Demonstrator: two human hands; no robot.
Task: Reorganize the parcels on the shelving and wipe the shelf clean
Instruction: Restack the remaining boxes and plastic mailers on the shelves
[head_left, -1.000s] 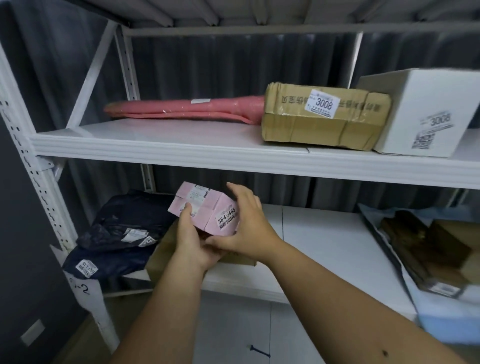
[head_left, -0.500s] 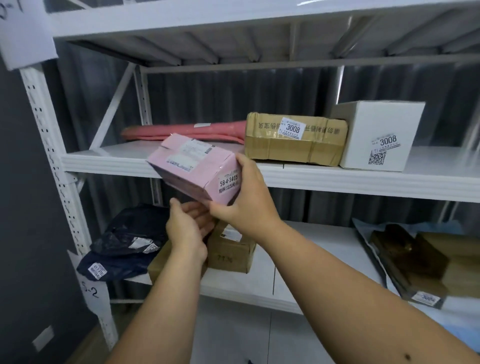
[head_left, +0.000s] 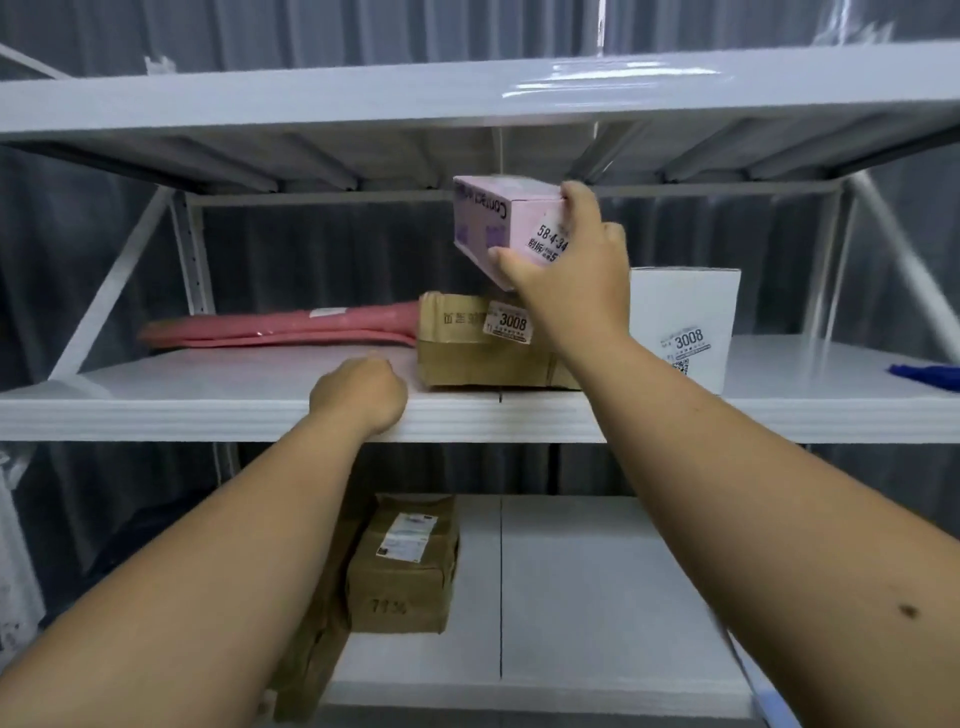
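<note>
The right hand (head_left: 571, 280) held a pink box (head_left: 506, 223) in the air, above the brown carton (head_left: 467, 353) that lay on the middle shelf (head_left: 208, 410). Its fingers (head_left: 576, 195) were curled over the top edge of the box and the thumb pressed under the lower corner, so the box was clamped between them and tilted a little. A white label with printed numbers showed on the side of the box facing the camera.

The left hand (head_left: 361, 397) rested on the front edge of the middle shelf, its fingers folded in and holding nothing.

On the same shelf a flat pink parcel (head_left: 280, 330) lay left of the brown carton and touched it, and a white box (head_left: 685, 322) stood just right of the carton. A blue object (head_left: 924, 375) lay at the far right. On the lower shelf (head_left: 597, 597) stood another brown carton (head_left: 402, 566).
</note>
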